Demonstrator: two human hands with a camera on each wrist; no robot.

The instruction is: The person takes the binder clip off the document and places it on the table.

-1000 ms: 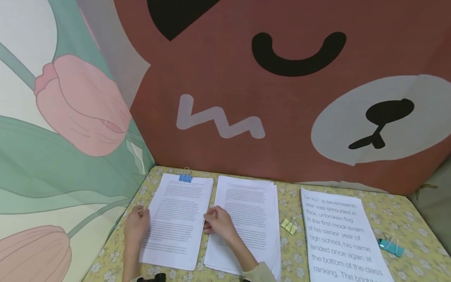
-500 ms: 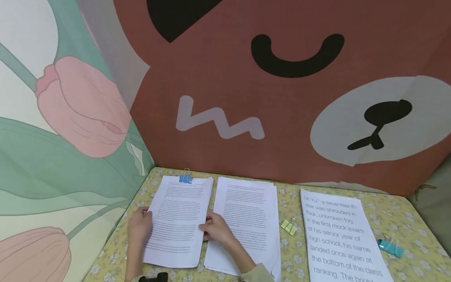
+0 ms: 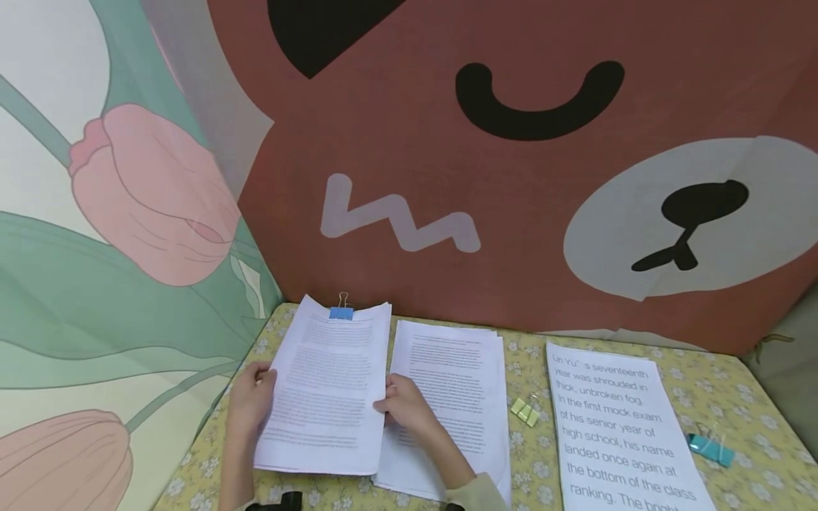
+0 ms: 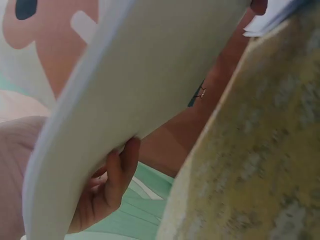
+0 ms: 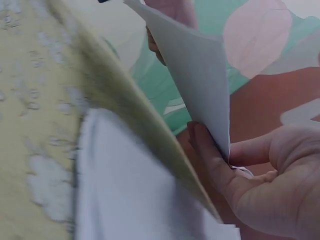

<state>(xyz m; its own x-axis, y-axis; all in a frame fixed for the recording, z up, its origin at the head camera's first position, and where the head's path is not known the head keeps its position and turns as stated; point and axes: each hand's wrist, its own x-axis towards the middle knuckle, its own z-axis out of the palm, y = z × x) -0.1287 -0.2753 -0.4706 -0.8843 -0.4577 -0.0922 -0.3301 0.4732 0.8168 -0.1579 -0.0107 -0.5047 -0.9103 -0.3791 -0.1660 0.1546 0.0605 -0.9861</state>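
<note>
Both hands hold a stack of printed paper (image 3: 322, 404) by its two long sides, lifted off the table, as the wrist views show from below. My left hand (image 3: 251, 401) grips the left edge, its fingers (image 4: 122, 162) curled beneath the sheets. At the right edge my right hand (image 3: 407, 406) pinches the stack, thumb on top and fingers (image 5: 210, 155) underneath. A blue binder clip (image 3: 341, 313) is clamped on the top edge, its wire handles standing up. The stack bows a little between the hands. Beneath my right forearm lies a second printed stack (image 3: 447, 355).
A yellow-green binder clip (image 3: 524, 411) lies right of the second stack. Further right are a large-print sheet stack (image 3: 613, 426) and a teal binder clip (image 3: 711, 449). A yellow floral cloth (image 3: 533, 468) covers the table, with a bear-patterned curtain (image 3: 396, 142) behind.
The clipped stack has risen off the table and shifted slightly right, its top edge now higher. My right hand has gone from beside the stack's edge to gripping it.
</note>
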